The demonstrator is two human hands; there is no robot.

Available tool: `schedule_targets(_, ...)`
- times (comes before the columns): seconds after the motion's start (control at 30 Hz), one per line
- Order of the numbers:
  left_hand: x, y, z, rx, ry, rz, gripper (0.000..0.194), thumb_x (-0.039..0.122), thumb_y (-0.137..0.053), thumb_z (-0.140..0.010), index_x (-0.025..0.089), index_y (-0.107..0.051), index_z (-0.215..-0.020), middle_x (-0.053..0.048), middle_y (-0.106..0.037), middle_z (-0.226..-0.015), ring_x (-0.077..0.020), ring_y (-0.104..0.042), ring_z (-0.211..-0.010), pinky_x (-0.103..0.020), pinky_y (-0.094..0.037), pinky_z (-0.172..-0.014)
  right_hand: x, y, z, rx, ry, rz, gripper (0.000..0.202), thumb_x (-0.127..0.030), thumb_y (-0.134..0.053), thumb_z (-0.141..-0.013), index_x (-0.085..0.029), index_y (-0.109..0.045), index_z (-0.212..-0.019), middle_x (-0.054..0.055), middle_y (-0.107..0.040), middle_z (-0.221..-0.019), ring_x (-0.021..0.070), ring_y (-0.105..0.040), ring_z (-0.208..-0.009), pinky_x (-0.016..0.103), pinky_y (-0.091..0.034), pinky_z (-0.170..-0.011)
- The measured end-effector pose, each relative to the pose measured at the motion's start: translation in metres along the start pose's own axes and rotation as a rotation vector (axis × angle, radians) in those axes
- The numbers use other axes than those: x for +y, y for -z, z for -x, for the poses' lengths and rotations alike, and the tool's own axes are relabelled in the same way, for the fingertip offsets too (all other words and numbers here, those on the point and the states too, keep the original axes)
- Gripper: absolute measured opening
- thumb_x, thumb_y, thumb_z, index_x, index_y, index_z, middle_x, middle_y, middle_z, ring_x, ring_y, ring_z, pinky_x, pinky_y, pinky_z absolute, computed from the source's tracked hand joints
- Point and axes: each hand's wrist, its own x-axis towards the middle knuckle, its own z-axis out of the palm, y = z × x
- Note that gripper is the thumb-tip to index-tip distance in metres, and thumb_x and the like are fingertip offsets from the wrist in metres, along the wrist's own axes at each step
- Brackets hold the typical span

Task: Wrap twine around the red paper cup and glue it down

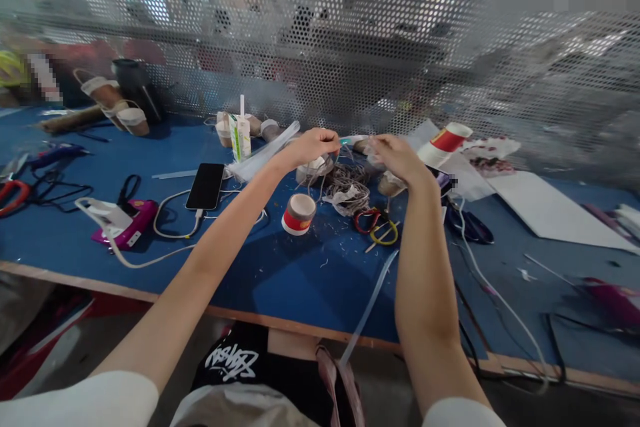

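Both arms reach to the back of the blue table. My left hand [319, 144] is closed in a pinch on one end of a thin pale strip [353, 139] with a bluish part. The strip runs toward my right hand [395, 153], whose fingers are closed near crumpled clear plastic [373, 155]; exactly what they grip is blurred. Below the hands lies a tangled bundle of grey-brown cord [353, 188]. An upturned paper cup [299, 213] with a red band stands nearer to me. Scissors [376, 221] with red and yellow handles lie beside the cord.
To the left are a black phone [205, 185] on a white cable and a purple device [125, 223]. A drink carton [241, 136] stands behind. Another red-banded cup [450, 140] and a white board [555, 210] are on the right. Perforated metal panel [320, 47] closes the back.
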Motion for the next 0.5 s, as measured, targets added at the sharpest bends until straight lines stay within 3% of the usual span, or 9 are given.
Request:
schedule_targets(0.1,0.004,-0.003,0.002,0.016,-0.001,0.008,0.028,0.01,-0.051,-0.087,0.015,-0.053,-0.059,0.003,-0.048,-0.062,-0.0083,-0.037,-0.059,-0.025,-0.027,-0.057,-0.023,0.006,0.011,-0.036,0.07,-0.096,0.054,-0.058,-0.026,-0.101,-0.019,-0.061,-0.113,0.011,-0.069,-0.115,0.0188,-0.067,-0.097,0.027,-0.054,-0.074)
schedule_targets(0.2,0.012,-0.006,0.007,0.017,0.024,0.057,0.025,0.01,-0.052,-0.083,0.016,-0.048,-0.059,0.004,-0.041,-0.058,-0.0085,-0.033,-0.056,-0.025,-0.025,-0.056,-0.048,0.0,0.021,-0.1,0.171,-0.136,0.053,-0.069,-0.05,-0.088,-0.019,-0.063,-0.098,0.008,-0.07,-0.091,0.0215,-0.066,-0.088,0.028,-0.051,-0.071)
schedule_targets(0.27,0.015,-0.007,0.009,0.01,0.024,0.08,0.025,0.009,-0.053,-0.081,0.017,-0.043,-0.059,0.006,-0.034,-0.057,-0.0082,-0.029,-0.055,-0.025,-0.024,-0.055,-0.059,-0.004,0.026,-0.124,0.169,-0.146,0.054,-0.072,-0.056,-0.083,-0.019,-0.061,-0.087,0.004,-0.065,-0.073,0.0209,-0.065,-0.077,0.028,-0.048,-0.067)
schedule_targets(0.4,0.014,-0.006,0.01,0.01,-0.05,0.021,0.021,0.005,-0.051,-0.074,0.017,-0.043,-0.06,0.007,-0.033,-0.057,-0.0079,-0.03,-0.057,-0.024,-0.026,-0.057,-0.067,-0.002,0.032,-0.209,0.1,-0.173,0.06,-0.077,-0.043,-0.086,-0.02,-0.056,-0.075,0.0,-0.056,-0.056,0.0152,-0.057,-0.052,0.027,-0.043,-0.053)
schedule_targets(0.5,0.009,-0.002,0.007,-0.044,-0.096,-0.101,0.019,0.012,-0.055,-0.075,0.017,-0.047,-0.058,0.006,-0.037,-0.057,-0.0087,-0.034,-0.059,-0.024,-0.03,-0.061,-0.063,0.005,0.032,-0.378,0.051,-0.152,0.059,-0.075,-0.045,-0.087,-0.02,-0.057,-0.069,0.002,-0.06,-0.055,0.0145,-0.059,-0.05,0.026,-0.046,-0.051)
